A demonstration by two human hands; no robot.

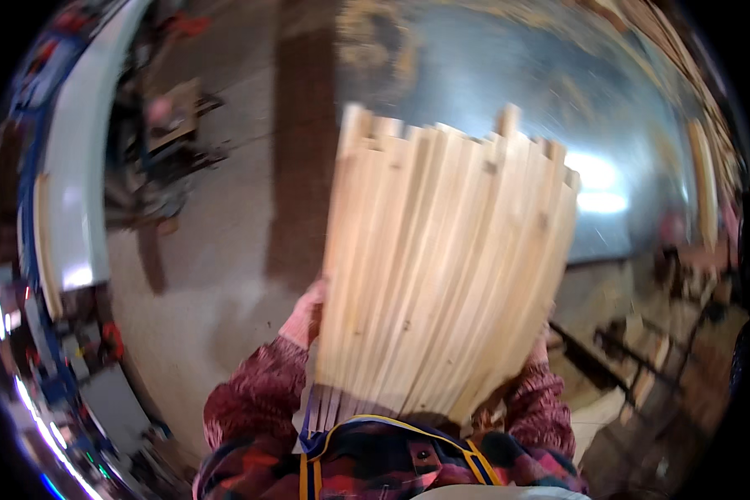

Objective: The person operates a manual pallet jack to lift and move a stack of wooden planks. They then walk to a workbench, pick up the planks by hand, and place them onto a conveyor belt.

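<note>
Above dusty concrete floor (217,275), left hand (307,312) and right hand (542,337) clamped on wooden slat bundle (442,267); metal sheet (508,75) behind.

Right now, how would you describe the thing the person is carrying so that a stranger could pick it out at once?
Start at the shiny metal sheet filling the upper right. In front of it, at picture centre, is a bundle of pale wooden slats, propped against the chest between the left hand and the right hand. Nothing else is as light or fans out upward.

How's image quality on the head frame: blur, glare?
Head view: overall motion blur, the bundle of wooden slats soft-edged; blown-out glare on the shiny metal sheet; strong fisheye bending and black corners at the rim; left hand mostly hidden behind the slats.
</note>
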